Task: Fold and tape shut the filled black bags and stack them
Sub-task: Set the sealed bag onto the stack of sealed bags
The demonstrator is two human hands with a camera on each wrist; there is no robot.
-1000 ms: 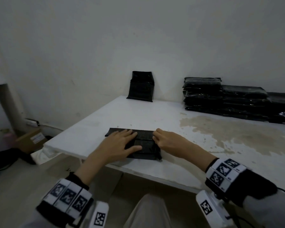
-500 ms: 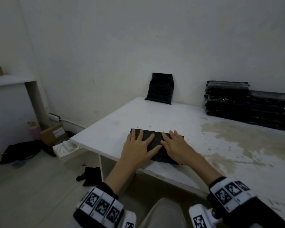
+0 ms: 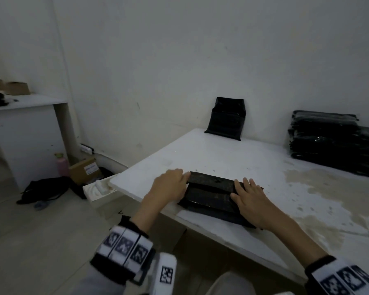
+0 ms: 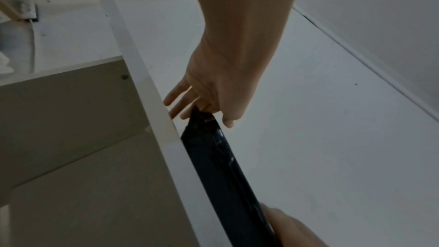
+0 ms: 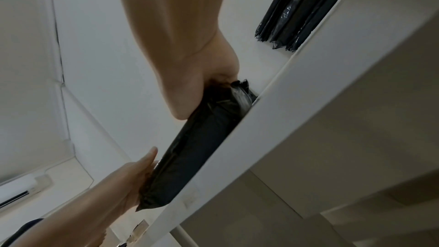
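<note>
Left fingers [image 4: 177,99] mostly straight, splayed toward the desk edge, with the thumb beside the bag's left end; whether anything is actually pinched there cannot be told, contact hidden by the left hand [image 3: 168,188] itself. Right fingers [image 3: 248,184] straight and laid flat on the right end of the folded black bag [image 3: 211,196]; fingertips out of sight in the wrist view, covered by the palm of the right hand [image 3: 251,203]. Bag flat at the near edge of the white desk [image 3: 232,154], top flap folded over; no telling whether tape is on it, surface too dark. Farther back, another black bag [image 3: 226,120] propped upright against the wall, and a stack of black bags [image 3: 326,139] at the rear right, cut off by the frame edge.
</note>
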